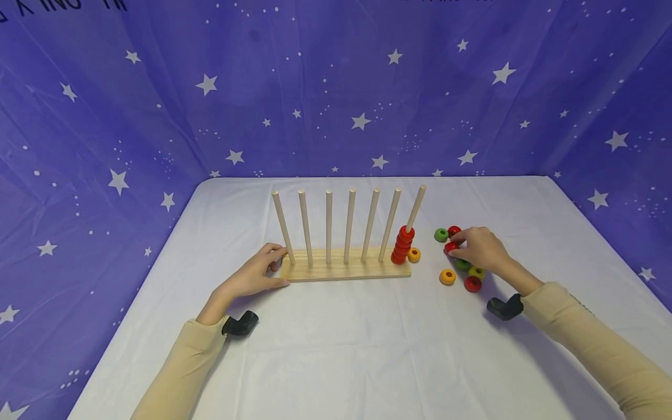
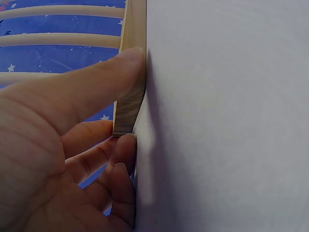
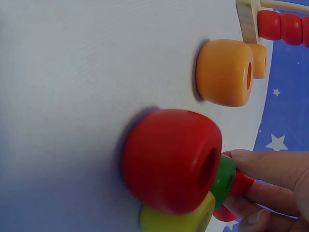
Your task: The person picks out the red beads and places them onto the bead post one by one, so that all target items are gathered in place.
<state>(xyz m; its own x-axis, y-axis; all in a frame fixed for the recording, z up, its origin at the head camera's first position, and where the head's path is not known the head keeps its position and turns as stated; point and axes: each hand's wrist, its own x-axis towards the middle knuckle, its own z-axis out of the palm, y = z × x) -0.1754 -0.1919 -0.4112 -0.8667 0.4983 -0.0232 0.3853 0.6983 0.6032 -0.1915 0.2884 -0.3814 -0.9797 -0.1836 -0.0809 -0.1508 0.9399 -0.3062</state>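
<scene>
A wooden peg rack (image 1: 341, 272) with a row of upright rods stands on the table. Several red beads (image 1: 402, 245) are stacked on its rightmost rod. At the rack's left end, my left hand (image 1: 254, 273) holds the base, its thumb (image 2: 104, 79) against the front edge and its fingers around the end and back corner. To the right of the rack, my right hand (image 1: 481, 249) pinches a red bead (image 1: 451, 248) between thumb and fingers, among the loose beads. That bead (image 3: 243, 182) is partly hidden by a green bead (image 3: 224, 181) in the right wrist view.
Around the right hand lie a green bead (image 1: 441, 235), another red bead (image 1: 454, 231), a yellow bead (image 1: 477, 272), a nearer red bead (image 1: 473, 284) and an orange bead (image 1: 447, 277). A second orange bead (image 1: 414, 255) sits beside the rack's right end. A starry purple cloth (image 1: 336, 87) surrounds the table.
</scene>
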